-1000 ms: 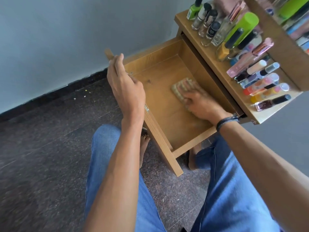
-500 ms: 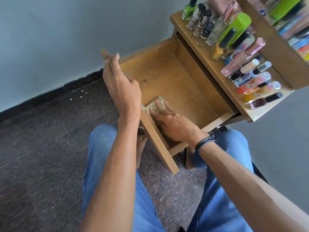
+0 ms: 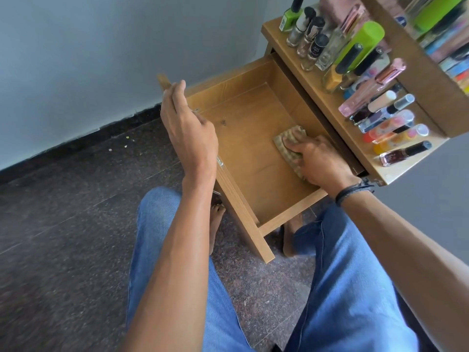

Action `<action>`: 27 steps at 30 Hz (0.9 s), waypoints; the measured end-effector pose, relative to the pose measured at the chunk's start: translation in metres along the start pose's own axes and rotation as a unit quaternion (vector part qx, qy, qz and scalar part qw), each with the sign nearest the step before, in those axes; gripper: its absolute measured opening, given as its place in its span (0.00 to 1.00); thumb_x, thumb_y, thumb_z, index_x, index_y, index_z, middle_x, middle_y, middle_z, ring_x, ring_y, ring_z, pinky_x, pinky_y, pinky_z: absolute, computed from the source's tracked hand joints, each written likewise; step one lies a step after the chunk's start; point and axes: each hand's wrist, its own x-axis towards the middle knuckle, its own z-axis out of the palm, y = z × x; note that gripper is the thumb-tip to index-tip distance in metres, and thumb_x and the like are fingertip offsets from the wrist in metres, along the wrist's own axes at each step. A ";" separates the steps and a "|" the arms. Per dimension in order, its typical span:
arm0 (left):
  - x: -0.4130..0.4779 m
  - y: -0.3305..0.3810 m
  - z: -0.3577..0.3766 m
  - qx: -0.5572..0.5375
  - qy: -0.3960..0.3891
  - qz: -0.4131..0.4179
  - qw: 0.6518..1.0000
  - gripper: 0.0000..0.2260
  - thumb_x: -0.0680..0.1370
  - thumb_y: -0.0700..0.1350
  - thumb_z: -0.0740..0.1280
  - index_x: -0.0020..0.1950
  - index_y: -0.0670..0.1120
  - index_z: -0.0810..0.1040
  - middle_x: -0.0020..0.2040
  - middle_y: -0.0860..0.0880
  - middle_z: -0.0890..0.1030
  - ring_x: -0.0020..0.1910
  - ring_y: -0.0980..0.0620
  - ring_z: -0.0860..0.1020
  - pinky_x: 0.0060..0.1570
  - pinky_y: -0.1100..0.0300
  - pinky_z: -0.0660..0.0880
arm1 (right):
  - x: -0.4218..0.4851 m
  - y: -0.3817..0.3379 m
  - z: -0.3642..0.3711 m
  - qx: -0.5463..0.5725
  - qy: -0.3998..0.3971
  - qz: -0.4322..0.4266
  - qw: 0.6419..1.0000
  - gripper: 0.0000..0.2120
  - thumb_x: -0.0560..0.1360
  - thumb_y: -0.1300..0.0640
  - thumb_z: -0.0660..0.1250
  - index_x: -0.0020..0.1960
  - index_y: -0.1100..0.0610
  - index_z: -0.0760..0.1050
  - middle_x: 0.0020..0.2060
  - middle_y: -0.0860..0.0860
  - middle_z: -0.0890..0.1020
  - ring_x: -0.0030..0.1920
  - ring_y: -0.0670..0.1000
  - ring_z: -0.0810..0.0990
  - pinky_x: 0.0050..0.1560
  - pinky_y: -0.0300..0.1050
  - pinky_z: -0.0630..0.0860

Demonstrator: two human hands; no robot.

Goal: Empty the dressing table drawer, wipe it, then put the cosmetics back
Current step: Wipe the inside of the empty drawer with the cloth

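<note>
Drawer wipe in progress, cosmetics parked on the desk top.

Drawer (image 3: 243,128) is pulled out and holds only the cloth (image 3: 288,142), which lies on its floor by the edge under the desk (image 3: 302,74), toward the near corner. Right hand (image 3: 319,161) presses on the cloth, fingers laid on top of it, close together. Left hand (image 3: 187,133) rests on the top edge of the drawer front, fingers straight and together; thumb hidden. Cosmetics (image 3: 380,115): bottles upright at the desk's far end, tubes lying in a row at its near end.
</note>
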 end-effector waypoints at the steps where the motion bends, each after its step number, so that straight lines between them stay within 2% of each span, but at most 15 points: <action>1: 0.000 0.000 0.000 0.001 0.000 0.000 1.000 0.24 0.77 0.27 0.58 0.71 0.41 0.73 0.71 0.42 0.74 0.73 0.45 0.70 0.70 0.50 0.70 | 0.002 -0.002 0.003 0.001 0.002 0.010 1.000 0.29 0.83 0.63 0.61 0.80 0.45 0.62 0.82 0.44 0.56 0.79 0.58 0.60 0.77 0.47 0.56; 4: 0.000 0.000 0.000 0.003 0.000 -0.002 1.000 0.24 0.77 0.27 0.58 0.71 0.41 0.74 0.71 0.43 0.74 0.72 0.44 0.70 0.69 0.50 0.71 | 0.007 -0.003 0.015 -0.002 0.021 0.020 1.000 0.32 0.80 0.67 0.62 0.79 0.43 0.63 0.81 0.43 0.58 0.76 0.62 0.65 0.75 0.50 0.64; 7: 0.000 0.000 0.000 0.001 -0.001 -0.004 1.000 0.24 0.76 0.28 0.58 0.71 0.41 0.74 0.70 0.43 0.75 0.72 0.44 0.70 0.68 0.50 0.71 | 0.010 -0.003 0.019 -0.016 0.012 0.001 1.000 0.33 0.79 0.68 0.61 0.79 0.43 0.64 0.81 0.46 0.61 0.75 0.61 0.65 0.72 0.52 0.68; 11: 0.000 0.000 0.000 0.002 -0.002 -0.006 1.000 0.25 0.76 0.27 0.58 0.72 0.41 0.73 0.71 0.43 0.74 0.73 0.45 0.70 0.69 0.51 0.71 | 0.027 -0.011 0.020 0.004 -0.001 -0.066 0.998 0.38 0.77 0.71 0.60 0.81 0.43 0.60 0.82 0.44 0.53 0.82 0.55 0.52 0.79 0.61 0.58; 14: -0.001 0.001 -0.001 0.005 -0.004 0.000 1.000 0.25 0.76 0.27 0.57 0.72 0.41 0.73 0.71 0.43 0.74 0.73 0.44 0.69 0.69 0.49 0.71 | 0.057 -0.021 0.008 -0.007 -0.013 -0.060 0.998 0.34 0.82 0.67 0.54 0.83 0.45 0.51 0.83 0.47 0.47 0.82 0.54 0.47 0.80 0.53 0.50; 18: 0.000 0.000 -0.001 0.010 -0.004 0.001 1.000 0.25 0.77 0.28 0.57 0.72 0.41 0.72 0.71 0.42 0.74 0.73 0.44 0.69 0.71 0.51 0.69 | 0.077 -0.031 0.001 -0.031 -0.014 -0.051 0.998 0.35 0.81 0.66 0.54 0.83 0.47 0.48 0.83 0.48 0.47 0.80 0.60 0.52 0.78 0.60 0.60; 22: -0.001 0.000 -0.001 0.012 -0.005 0.003 1.000 0.25 0.77 0.28 0.57 0.73 0.41 0.72 0.71 0.42 0.73 0.73 0.44 0.69 0.71 0.52 0.69 | 0.050 -0.025 0.008 -0.030 -0.021 -0.023 0.999 0.36 0.80 0.67 0.55 0.84 0.48 0.47 0.83 0.48 0.47 0.80 0.60 0.53 0.76 0.59 0.63; 27: 0.000 -0.003 0.001 0.010 -0.003 0.008 1.000 0.25 0.77 0.28 0.57 0.72 0.41 0.72 0.71 0.42 0.74 0.73 0.44 0.69 0.70 0.49 0.70 | -0.004 -0.006 0.017 -0.011 -0.032 0.049 0.998 0.37 0.79 0.65 0.60 0.83 0.46 0.52 0.83 0.48 0.53 0.79 0.58 0.58 0.70 0.58 0.70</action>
